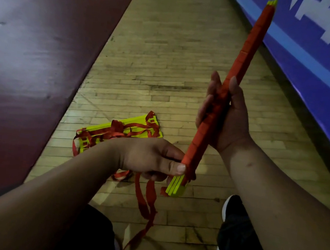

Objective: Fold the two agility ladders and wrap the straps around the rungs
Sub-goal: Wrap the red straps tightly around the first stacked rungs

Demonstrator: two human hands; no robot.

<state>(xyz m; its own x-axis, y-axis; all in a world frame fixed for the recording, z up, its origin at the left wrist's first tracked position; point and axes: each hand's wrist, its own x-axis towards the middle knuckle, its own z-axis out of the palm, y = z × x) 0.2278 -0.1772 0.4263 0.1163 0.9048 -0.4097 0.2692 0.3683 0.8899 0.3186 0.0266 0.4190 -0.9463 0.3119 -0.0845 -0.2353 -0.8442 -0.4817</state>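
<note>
A folded agility ladder (243, 57) is held slanting up to the right, its yellow rungs bundled and almost fully wound in red strap. My right hand (226, 113) grips the bundle at its middle. My left hand (155, 159) pinches the bundle near its lower yellow end. A loose red strap tail (146, 203) hangs from there toward the floor. The second ladder (121, 132) lies on the wooden floor behind my left hand, its yellow rungs stacked with red straps tangled loosely over them.
A dark red mat (34, 46) covers the floor on the left. A blue banner wall (323, 61) runs along the right. My black shoes (236, 233) stand at the bottom on the wooden floor (168, 52).
</note>
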